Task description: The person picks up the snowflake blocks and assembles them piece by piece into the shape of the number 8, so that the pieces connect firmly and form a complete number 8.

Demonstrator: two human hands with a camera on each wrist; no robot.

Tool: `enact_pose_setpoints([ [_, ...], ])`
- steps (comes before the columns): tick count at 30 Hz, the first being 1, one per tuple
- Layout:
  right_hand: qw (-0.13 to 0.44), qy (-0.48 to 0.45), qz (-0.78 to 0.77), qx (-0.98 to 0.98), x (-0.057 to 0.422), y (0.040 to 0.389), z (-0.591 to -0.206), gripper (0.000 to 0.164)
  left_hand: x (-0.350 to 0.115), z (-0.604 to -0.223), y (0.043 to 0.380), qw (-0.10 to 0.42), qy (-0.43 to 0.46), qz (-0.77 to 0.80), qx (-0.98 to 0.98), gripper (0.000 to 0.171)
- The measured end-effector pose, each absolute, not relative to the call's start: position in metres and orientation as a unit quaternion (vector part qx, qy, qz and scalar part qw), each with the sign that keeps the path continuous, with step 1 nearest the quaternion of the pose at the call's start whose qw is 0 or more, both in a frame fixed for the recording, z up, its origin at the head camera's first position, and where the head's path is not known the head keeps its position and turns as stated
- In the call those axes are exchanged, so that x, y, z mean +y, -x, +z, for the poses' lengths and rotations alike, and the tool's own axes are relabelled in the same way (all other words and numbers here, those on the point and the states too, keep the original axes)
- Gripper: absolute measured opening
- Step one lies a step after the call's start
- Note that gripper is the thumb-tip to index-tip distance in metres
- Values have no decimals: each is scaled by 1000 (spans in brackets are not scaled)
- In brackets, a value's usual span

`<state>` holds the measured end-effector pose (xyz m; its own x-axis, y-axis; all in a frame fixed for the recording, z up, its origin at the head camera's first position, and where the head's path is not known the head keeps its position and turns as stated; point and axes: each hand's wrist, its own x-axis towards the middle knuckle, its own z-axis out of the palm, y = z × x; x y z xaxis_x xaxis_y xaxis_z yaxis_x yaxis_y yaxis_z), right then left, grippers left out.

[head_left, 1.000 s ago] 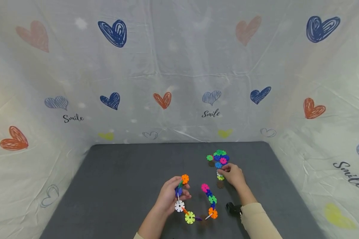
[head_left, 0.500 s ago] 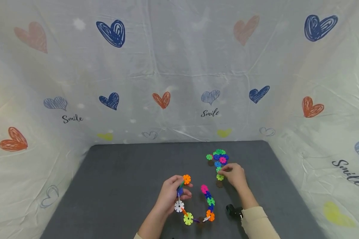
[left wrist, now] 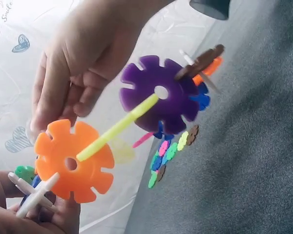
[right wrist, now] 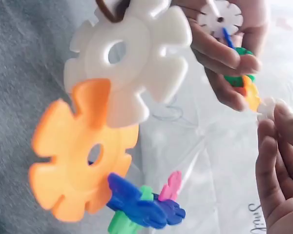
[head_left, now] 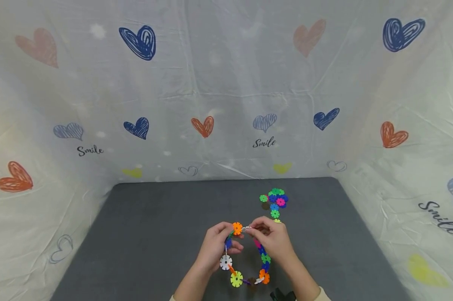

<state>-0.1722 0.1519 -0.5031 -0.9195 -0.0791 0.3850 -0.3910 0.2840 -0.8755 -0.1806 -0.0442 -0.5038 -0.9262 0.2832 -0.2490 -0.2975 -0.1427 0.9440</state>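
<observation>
My left hand (head_left: 216,244) holds a chain of interlocking notched plastic discs near its orange end disc (head_left: 237,228). With thumb and fingertips, my right hand (head_left: 273,240) pinches a white disc (right wrist: 267,108) right at that orange disc's edge. The chain curves down through another white disc (head_left: 226,262), a yellow-green disc (head_left: 236,279) and a second orange disc (head_left: 264,276). Its other side climbs to a pink disc (head_left: 257,243), partly behind the right hand. In the left wrist view, a purple disc (left wrist: 146,107) hangs close to the camera.
Loose discs (head_left: 274,200) in green, blue, pink and brown lie farther back on the dark grey table (head_left: 166,225). A black object (head_left: 282,295) shows at the right wrist. Behind the table hangs a pale curtain (head_left: 226,75) printed with hearts.
My right hand has taken the white disc from the loose discs and brought it left and nearer, to the orange end disc. My left hand stays nearly still with the chain.
</observation>
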Motion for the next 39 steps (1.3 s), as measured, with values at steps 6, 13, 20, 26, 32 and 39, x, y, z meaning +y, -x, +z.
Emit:
enact_pose_setpoints([
  [6,139,-122,601,-778,151,175,-508,10,-43,-503,181,200,-5,755,625,30],
  [13,196,-166,533,-806,154,178,-515,11,-40,-502,181,182,-16,748,639,30],
  [20,262,-195,497,-804,157,179,-521,16,-35,-499,176,153,-21,735,660,28],
  [26,305,-239,461,-798,150,176,-518,18,-37,-493,173,129,-49,697,703,27],
  [32,267,-251,469,-804,155,180,-521,20,-41,-499,174,159,-28,723,672,29],
  [39,166,45,414,-894,211,205,-555,27,-51,-511,179,174,39,786,591,24],
])
